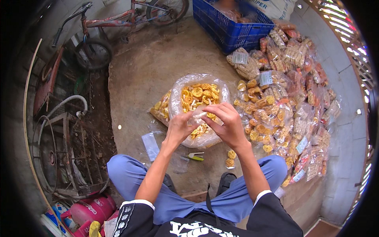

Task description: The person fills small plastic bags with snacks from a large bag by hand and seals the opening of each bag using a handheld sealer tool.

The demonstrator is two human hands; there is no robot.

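My left hand [179, 128] and my right hand [226, 122] are raised close together, fingers closed on a small clear plastic bag [197, 115]. Some of the bag is hidden by my fingers, and I cannot tell what is in it. Right beneath them stands a big open clear sack [172, 103], filled with yellow ring-shaped and pale curly crackers [201, 94]. On the floor between my feet and the sack lies a lime-green hand stapler [195, 157]. Flat clear bags [150, 146] lie left of it. To its right is a little packet of round yellow crackers [230, 158].
Filled snack packets [272, 114] are heaped along the right wall. A blue plastic crate [233, 29] stands at the back beside a white sack [274, 8]. Leftward are a small bicycle [114, 23], a metal frame [67, 150] and a pink gas cylinder [92, 209].
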